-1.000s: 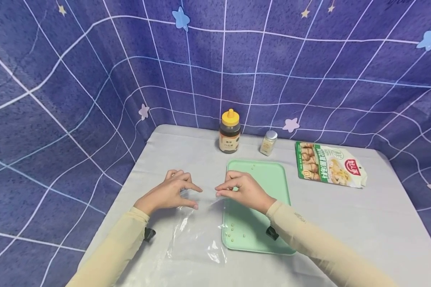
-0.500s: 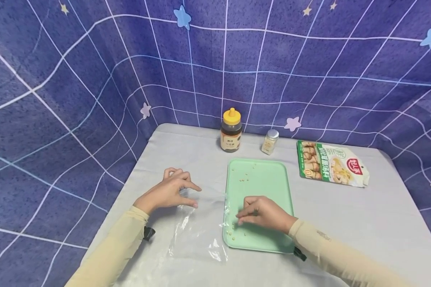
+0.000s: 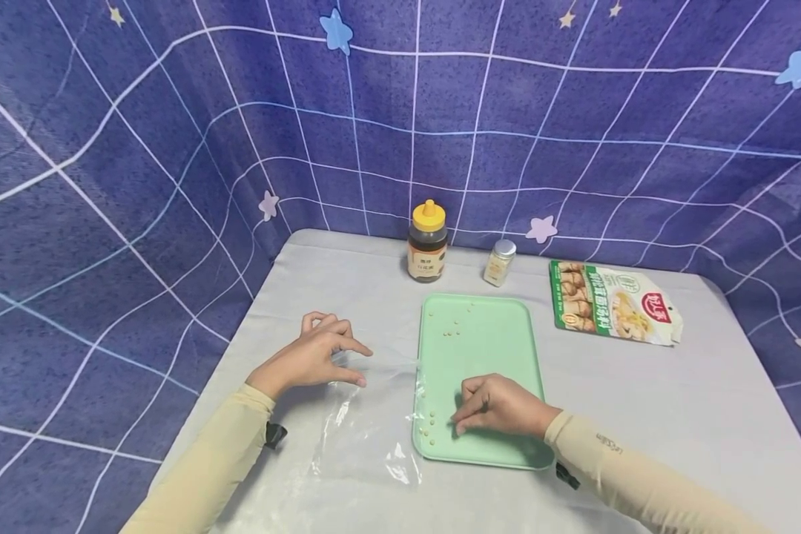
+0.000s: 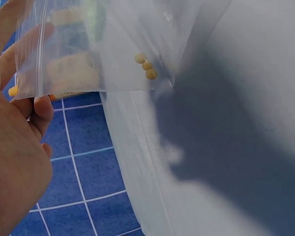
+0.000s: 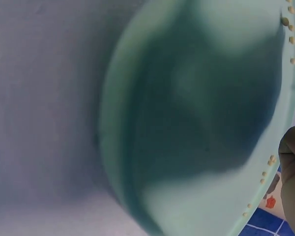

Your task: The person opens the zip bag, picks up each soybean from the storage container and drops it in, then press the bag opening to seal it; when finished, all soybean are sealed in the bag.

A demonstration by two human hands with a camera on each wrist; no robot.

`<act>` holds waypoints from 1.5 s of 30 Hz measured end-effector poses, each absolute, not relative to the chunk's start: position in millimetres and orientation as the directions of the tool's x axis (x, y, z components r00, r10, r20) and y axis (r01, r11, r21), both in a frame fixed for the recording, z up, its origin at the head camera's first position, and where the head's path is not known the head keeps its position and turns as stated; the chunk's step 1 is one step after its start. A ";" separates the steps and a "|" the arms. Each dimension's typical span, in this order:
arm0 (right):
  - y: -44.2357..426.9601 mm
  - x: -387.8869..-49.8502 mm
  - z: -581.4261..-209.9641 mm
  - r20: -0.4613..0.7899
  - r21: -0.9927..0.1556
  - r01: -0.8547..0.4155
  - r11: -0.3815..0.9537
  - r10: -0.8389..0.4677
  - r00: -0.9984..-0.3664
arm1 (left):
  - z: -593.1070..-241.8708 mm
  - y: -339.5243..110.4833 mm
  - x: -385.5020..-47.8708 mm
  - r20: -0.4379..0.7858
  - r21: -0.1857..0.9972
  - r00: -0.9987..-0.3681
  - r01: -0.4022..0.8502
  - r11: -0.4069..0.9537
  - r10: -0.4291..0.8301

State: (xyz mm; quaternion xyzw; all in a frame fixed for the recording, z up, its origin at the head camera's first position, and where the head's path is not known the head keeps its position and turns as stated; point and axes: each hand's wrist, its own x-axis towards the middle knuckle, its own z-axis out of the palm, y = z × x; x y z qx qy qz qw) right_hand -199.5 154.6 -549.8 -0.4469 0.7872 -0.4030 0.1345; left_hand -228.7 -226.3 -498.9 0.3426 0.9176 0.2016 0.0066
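Observation:
A clear zip bag [image 4: 123, 44] hangs from my left hand [image 3: 314, 356], whose thumb and index finger spread wide at its mouth while the other fingers curl. Three small round yellow beans [image 4: 146, 65], like soybeans, show in the bag in the left wrist view. On the right stands a light green tray [image 3: 490, 334] with several more beans [image 3: 451, 334] scattered at its far end and along its left side. My right hand [image 3: 503, 406] is low over the tray's near part, thumb and index tips close together. Whether a bean sits between those tips is hidden.
Behind the tray stand a yellow-capped squeeze bottle [image 3: 428, 245] of dark liquid and a small silver-lidded jar [image 3: 499, 263]. A printed food pouch [image 3: 614, 302] lies at the right. A blue patterned cloth [image 3: 347, 111] rises behind the grey-white table [image 3: 641, 415].
My right hand has moved from the bag's mouth back over the tray, then slightly nearer and to the right. A lone bean there is now covered by its fingertips. My left hand stays put.

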 end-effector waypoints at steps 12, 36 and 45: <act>149.2 -195.8 -559.5 0.136 -0.668 -0.681 0.300 -0.850 -0.508 | -498.2 -225.5 -227.7 0.111 0.383 -0.764 0.623 0.682 0.635; 84.9 -228.7 -485.4 0.397 -0.614 -0.756 0.227 -0.738 -0.545 | -505.4 -224.6 -225.4 0.090 0.385 -0.764 0.618 0.686 0.638; 56.4 -241.0 -478.8 0.434 -0.571 -0.787 0.236 -0.727 -0.532 | -501.4 -224.8 -226.9 0.108 0.374 -0.756 0.632 0.679 0.645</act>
